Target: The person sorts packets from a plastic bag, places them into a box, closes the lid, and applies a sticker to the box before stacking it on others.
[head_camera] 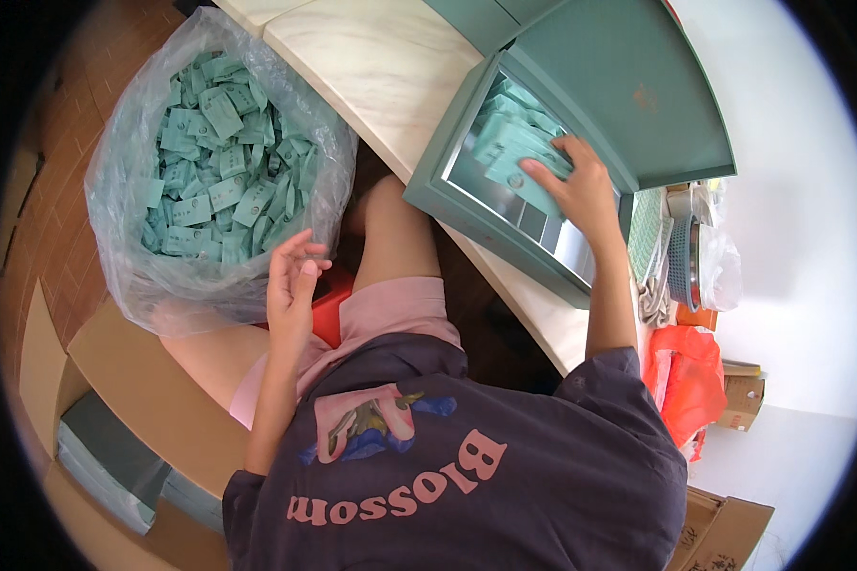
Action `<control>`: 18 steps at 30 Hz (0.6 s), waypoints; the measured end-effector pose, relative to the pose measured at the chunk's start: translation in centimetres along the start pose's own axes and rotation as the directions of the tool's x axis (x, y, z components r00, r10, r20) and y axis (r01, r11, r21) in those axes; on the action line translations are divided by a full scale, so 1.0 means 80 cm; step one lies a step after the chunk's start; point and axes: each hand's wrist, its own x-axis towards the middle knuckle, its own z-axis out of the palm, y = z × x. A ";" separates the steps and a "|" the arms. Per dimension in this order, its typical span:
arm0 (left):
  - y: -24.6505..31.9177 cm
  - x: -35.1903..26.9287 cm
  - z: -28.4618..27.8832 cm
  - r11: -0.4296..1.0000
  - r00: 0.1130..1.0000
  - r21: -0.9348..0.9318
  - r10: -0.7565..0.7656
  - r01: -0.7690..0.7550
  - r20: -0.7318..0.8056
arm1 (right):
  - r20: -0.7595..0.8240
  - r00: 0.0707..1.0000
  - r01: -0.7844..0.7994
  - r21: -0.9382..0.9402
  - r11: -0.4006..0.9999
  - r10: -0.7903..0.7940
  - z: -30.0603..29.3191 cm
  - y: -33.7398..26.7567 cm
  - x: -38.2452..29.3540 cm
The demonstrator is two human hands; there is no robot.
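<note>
My right hand reaches into a green lidded box with a silvery interior, its thumb and fingers around a row of pale green packets. More of these packets lie at the box's far end. The box's lid stands open against the wall side. My left hand is held with fingers apart and nothing in it, near the rim of a large clear plastic bag. That bag holds many small pale green packets bearing writing.
The green box rests on a pale marble-look table. A cardboard box with plastic-wrapped dark boxes stands at lower left. Along the right are a blue-grey basket, a red plastic bag and cardboard boxes.
</note>
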 end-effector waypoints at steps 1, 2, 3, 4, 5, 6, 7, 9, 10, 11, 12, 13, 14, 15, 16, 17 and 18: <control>-0.002 -0.002 0.000 1.000 1.000 0.008 -0.018 0.018 -0.004 | -0.023 1.000 0.004 -0.066 0.998 -0.006 0.009 -0.003 0.005; -0.004 -0.004 0.000 0.999 0.999 0.021 -0.034 0.034 -0.008 | -0.046 0.999 0.006 -0.132 0.991 -0.013 0.019 -0.004 0.012; -0.006 -0.006 -0.001 0.998 0.999 0.031 -0.048 0.049 -0.017 | -0.066 0.998 0.012 -0.199 0.980 -0.025 0.027 -0.007 0.017; -0.010 -0.008 -0.002 0.997 0.998 0.041 -0.063 0.064 -0.026 | 0.030 0.998 -0.049 -0.235 0.971 0.057 0.030 -0.012 0.020; -0.015 -0.010 -0.004 0.996 0.996 0.040 -0.077 0.079 -0.033 | 0.007 0.999 0.033 -0.280 0.960 -0.032 0.040 -0.006 0.018; -0.021 -0.012 -0.008 0.995 0.995 0.038 -0.093 0.094 -0.040 | -0.011 0.993 0.111 -0.326 0.939 -0.122 0.056 0.007 0.012; -0.026 -0.013 -0.010 0.993 0.993 0.033 -0.109 0.110 -0.048 | -0.023 0.977 0.189 -0.374 0.908 -0.213 0.066 0.016 0.009; -0.033 -0.016 -0.013 0.986 0.985 0.053 -0.154 0.158 -0.072 | 0.058 0.988 0.152 -0.302 0.941 -0.141 0.068 0.020 0.009; -0.037 -0.018 -0.014 0.982 0.981 0.060 -0.176 0.181 -0.083 | 0.064 0.988 0.154 -0.291 0.944 -0.141 0.068 0.021 0.010; -0.041 -0.019 -0.015 0.980 0.980 0.062 -0.183 0.188 -0.082 | 0.069 0.988 0.154 -0.281 0.947 -0.140 0.066 0.020 0.010; -0.045 -0.021 -0.015 0.979 0.979 0.061 -0.188 0.193 -0.083 | 0.075 0.989 0.139 -0.259 0.956 -0.124 0.062 0.018 0.011; -0.048 -0.020 -0.015 0.978 0.978 0.059 -0.194 0.199 -0.083 | 0.081 0.991 0.122 -0.239 0.963 -0.106 0.056 0.013 0.010; -0.049 -0.019 -0.015 0.976 0.976 0.067 -0.200 0.206 -0.090 | 0.087 0.992 0.105 -0.219 0.970 -0.088 0.049 0.010 0.010; -0.048 -0.019 -0.017 0.973 0.973 0.078 -0.209 0.217 -0.098 | 0.074 0.992 0.120 -0.222 0.968 -0.106 0.044 0.010 0.008; -0.047 -0.019 -0.018 0.970 0.970 0.088 -0.219 0.228 -0.106 | 0.061 0.990 0.135 -0.225 0.965 -0.125 0.038 0.012 0.006; -0.048 -0.018 -0.021 0.967 0.968 0.097 -0.224 0.235 -0.113 | 0.048 0.988 0.151 -0.229 0.961 -0.144 0.033 0.012 0.006; -0.049 -0.016 -0.025 0.965 0.966 0.104 -0.228 0.241 -0.120 | 0.008 0.989 0.144 -0.229 0.963 -0.146 0.027 0.005 0.006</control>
